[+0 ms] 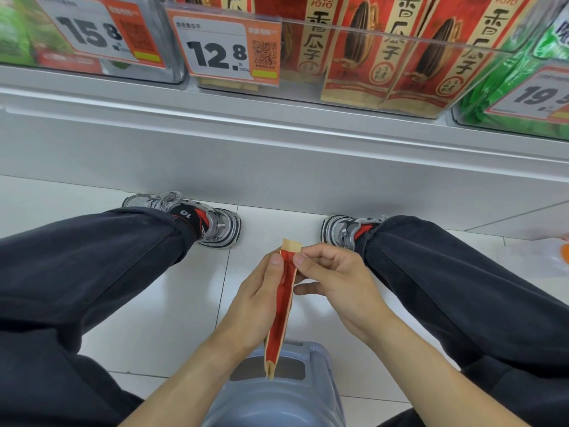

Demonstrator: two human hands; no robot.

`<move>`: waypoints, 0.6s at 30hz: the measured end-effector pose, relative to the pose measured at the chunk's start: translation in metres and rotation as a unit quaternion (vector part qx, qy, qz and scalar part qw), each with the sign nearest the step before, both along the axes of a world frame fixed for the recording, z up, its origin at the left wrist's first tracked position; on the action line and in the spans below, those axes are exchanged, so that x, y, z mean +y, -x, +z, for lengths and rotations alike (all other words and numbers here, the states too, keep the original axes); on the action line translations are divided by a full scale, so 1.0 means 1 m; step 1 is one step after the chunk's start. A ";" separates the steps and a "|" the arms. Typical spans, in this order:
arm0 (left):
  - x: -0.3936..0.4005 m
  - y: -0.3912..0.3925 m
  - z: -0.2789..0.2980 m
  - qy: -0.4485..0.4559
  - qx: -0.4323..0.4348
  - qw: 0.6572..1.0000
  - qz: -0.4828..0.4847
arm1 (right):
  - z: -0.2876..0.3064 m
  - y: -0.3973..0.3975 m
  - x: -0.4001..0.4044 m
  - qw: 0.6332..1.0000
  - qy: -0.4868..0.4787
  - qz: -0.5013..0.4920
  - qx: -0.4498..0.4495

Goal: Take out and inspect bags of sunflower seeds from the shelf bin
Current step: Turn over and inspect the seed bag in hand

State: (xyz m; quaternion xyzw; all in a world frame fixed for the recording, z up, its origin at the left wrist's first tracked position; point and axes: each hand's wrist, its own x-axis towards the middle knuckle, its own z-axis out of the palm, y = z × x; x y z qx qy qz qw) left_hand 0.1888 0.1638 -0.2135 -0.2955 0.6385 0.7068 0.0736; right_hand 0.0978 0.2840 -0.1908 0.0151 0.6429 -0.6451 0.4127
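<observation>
Nearest the camera, a grey-blue plastic stool (277, 399) is seen between the knees. Above it, a red sunflower seed bag (281, 306) is held edge-on and upright over the white tiled floor (160, 328). It is gripped along its left face by the left hand (255, 300), thumb near the top, and pinched near its tan top seal by the right hand (335, 282). On the shelf, more red bags are kept in a clear shelf bin (385, 38) to the right of a 12.8 price tag (224, 47).

Far above, orange price tags (224, 46) front the shelf, with green packets (505, 87) at far right. Near, a grey-blue plastic stool (277, 399) stands on white floor tiles (147, 334) between grey sneakers (212, 220).
</observation>
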 end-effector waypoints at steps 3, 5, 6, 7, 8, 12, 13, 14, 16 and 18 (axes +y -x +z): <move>0.000 0.000 -0.003 -0.013 -0.011 1.000 0.003 | 0.001 -0.002 0.000 1.000 0.006 -0.006 -0.010; 0.000 0.000 -0.005 -0.025 -0.004 1.000 0.018 | 0.001 -0.002 0.000 0.998 -0.027 0.041 0.046; -0.001 0.000 -0.005 -0.025 -0.002 0.999 0.038 | 0.000 -0.002 0.000 0.993 -0.052 0.079 0.076; -0.002 0.000 -0.005 -0.014 -0.003 0.998 0.063 | -0.002 -0.003 0.001 0.986 -0.076 0.117 0.091; -0.004 0.001 -0.003 0.002 -0.010 0.996 0.087 | -0.004 -0.004 0.002 0.980 -0.096 0.154 0.087; -0.009 0.002 0.000 0.012 -0.021 0.987 0.161 | -0.007 -0.009 0.003 0.962 -0.112 0.249 -0.016; -0.010 0.002 -0.001 0.014 -0.018 0.986 0.164 | -0.007 -0.009 0.002 0.964 -0.100 0.242 -0.043; -0.011 0.002 -0.002 0.019 -0.016 0.987 0.158 | -0.005 -0.009 0.001 0.968 -0.088 0.227 -0.062; -0.013 0.002 -0.003 0.021 -0.010 0.991 0.130 | -0.004 -0.007 0.000 0.977 -0.068 0.184 -0.082; -0.015 0.003 -0.007 0.004 -0.012 0.994 0.107 | -0.003 -0.002 0.001 0.986 -0.050 0.126 -0.098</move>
